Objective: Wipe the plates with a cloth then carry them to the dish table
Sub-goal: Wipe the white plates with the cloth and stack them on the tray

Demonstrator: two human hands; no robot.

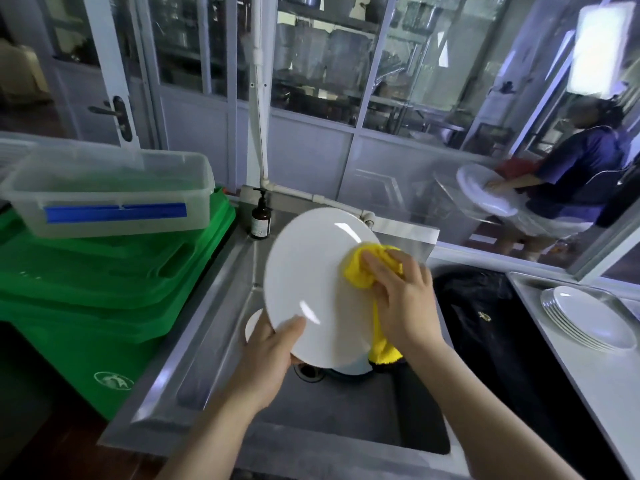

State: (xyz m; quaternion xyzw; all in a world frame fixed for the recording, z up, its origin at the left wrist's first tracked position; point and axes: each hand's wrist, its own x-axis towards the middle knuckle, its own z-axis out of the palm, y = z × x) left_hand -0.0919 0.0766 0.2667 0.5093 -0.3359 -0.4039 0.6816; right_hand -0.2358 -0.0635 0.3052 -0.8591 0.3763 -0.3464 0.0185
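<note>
Wiping: a person holds a white plate (pixel 311 282) tilted above a steel sink (pixel 207 323) and rubs it with a yellow cloth (pixel 363 268).
Left hand: the left hand (pixel 266 358) grips the plate's near lower rim, thumb curled over the face, fingers hidden behind it.
Right hand: the right hand (pixel 401 296) presses the bunched cloth onto the plate's right side, fingers curled into the fabric.
Hidden: the cloth's tail hangs behind the plate's lower right edge. More white dishes (pixel 254 323) lie in the sink beneath the plate, mostly covered, so their number cannot be told.
Plate facing: its face turns up and toward the viewer, its top edge tipped away toward the back of the sink.
Right of the sink: a black bin bag (pixel 491 323), then a stack of white plates (pixel 585 320) on a pale counter (pixel 588 393).
Left of the sink: a green bin (pixel 104 289) with a clear lidded tub (pixel 110 192) on top.
Behind the sink: a brown pump bottle (pixel 260 216) at the back left corner, and a blurred second person (pixel 571 168) with dishes beyond glass.
</note>
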